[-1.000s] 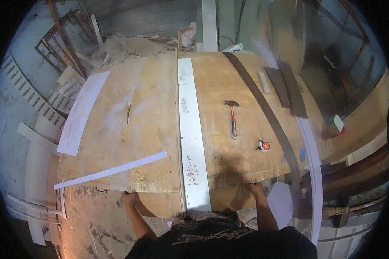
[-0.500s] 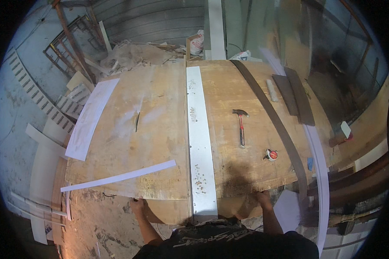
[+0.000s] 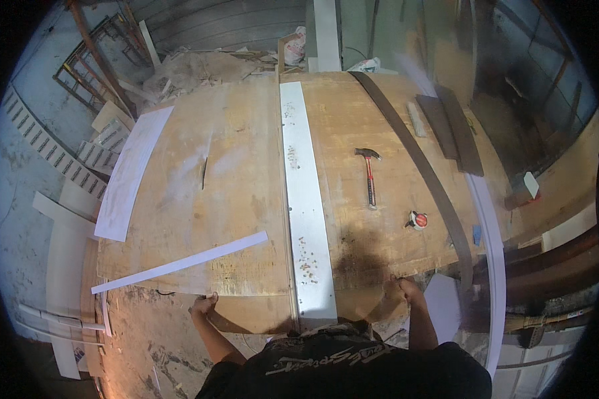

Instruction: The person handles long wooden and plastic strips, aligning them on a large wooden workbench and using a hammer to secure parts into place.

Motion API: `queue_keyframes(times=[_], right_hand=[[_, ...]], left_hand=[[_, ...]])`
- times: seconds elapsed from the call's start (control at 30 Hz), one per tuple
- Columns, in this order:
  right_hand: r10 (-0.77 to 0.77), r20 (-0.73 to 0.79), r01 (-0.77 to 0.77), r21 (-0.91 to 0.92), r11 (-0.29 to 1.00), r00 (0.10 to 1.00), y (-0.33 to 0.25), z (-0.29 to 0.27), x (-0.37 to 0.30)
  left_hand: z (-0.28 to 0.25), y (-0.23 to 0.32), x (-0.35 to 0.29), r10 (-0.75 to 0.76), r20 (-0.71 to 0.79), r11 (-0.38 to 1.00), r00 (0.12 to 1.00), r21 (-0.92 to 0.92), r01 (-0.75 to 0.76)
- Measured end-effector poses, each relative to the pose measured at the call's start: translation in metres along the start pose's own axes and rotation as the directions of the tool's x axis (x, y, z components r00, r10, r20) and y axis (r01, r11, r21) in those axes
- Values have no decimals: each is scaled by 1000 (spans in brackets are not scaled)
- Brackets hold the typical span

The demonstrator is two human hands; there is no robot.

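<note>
A person in a black shirt (image 3: 353, 366) leans toward a large, light-brown wooden counter (image 3: 243, 166), both arms reaching forward. The left hand (image 3: 203, 305) is at the counter's near edge, left of centre, its thumb uppermost. The right hand (image 3: 407, 290) is at the same edge, right of centre, bent at the knuckles. Most of the fingers are hidden, so whether either hand is closed around the edge cannot be told. Between the hands, a lower wooden panel (image 3: 249, 311) shows on the person's side of that edge.

A long white strip (image 3: 306, 179) runs down the middle of the counter, dotted with small bits too tiny to identify. To its right lie a hammer (image 3: 370, 183) with a red and black handle, head pointing away, and, nearer the person, a round red and white tape measure (image 3: 416, 220). Farther right is a long, dark strip (image 3: 416, 156). On the left half, a narrow white slat (image 3: 180, 265) lies slanted near the front, with a wider white panel (image 3: 133, 176) along the left side.
</note>
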State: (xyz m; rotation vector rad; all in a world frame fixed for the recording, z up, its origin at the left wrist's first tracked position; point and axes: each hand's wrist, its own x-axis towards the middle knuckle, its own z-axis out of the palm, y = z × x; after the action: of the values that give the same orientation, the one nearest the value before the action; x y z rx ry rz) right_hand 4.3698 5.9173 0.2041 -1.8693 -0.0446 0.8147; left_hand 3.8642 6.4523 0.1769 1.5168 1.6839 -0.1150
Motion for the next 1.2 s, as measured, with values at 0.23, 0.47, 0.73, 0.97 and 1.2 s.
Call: queue_keyframes(times=[0.23,0.47,0.73,0.97,1.2], right_hand=[[125,129,-137,88,987,984,10,-1,17],[-88,3,87,99,991,996,17,1,-1],[-159,-144,156,-37,987,977,23,-2,-8],[-108,-111,118,81,990,988,16,-4,-15],[-156,-152,162,27,986,976,1,23,-16]], left_hand=[[-22,10,-16,-19,238,968,971,-240,77],[0,18,-34,117,195,776,974,-630,33],[18,30,-18,142,58,811,988,-579,-82],[31,8,34,171,-1,975,985,-146,-169],[20,-23,49,180,-30,823,983,551,-134]])
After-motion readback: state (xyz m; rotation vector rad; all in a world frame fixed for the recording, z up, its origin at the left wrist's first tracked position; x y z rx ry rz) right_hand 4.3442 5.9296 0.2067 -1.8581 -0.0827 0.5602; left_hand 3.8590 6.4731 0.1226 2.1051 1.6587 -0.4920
